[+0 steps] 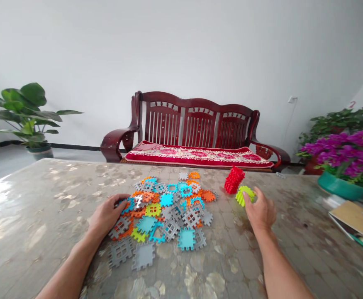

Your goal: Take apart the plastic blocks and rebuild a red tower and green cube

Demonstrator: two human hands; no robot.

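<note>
A loose pile of plastic interlocking tiles with toothed edges lies mid-table, in grey, orange, blue and yellow-green; some are solid, others have window-like openings. At the pile's left edge, my left hand has thumb and fingers closed at a blue tile; the fingertips partly cover it. My right hand, right of the pile, grips a short stack of yellow-green tiles between thumb and fingers. Just behind that stack stands a taller, slightly leaning stack of red tiles. A grey tile lies flat at the pile's near side.
The table has a glossy, patterned cover. At right are a teal pot of purple flowers and some books or folders. A wooden bench with a red cushion stands beyond the table. A leafy plant is at left.
</note>
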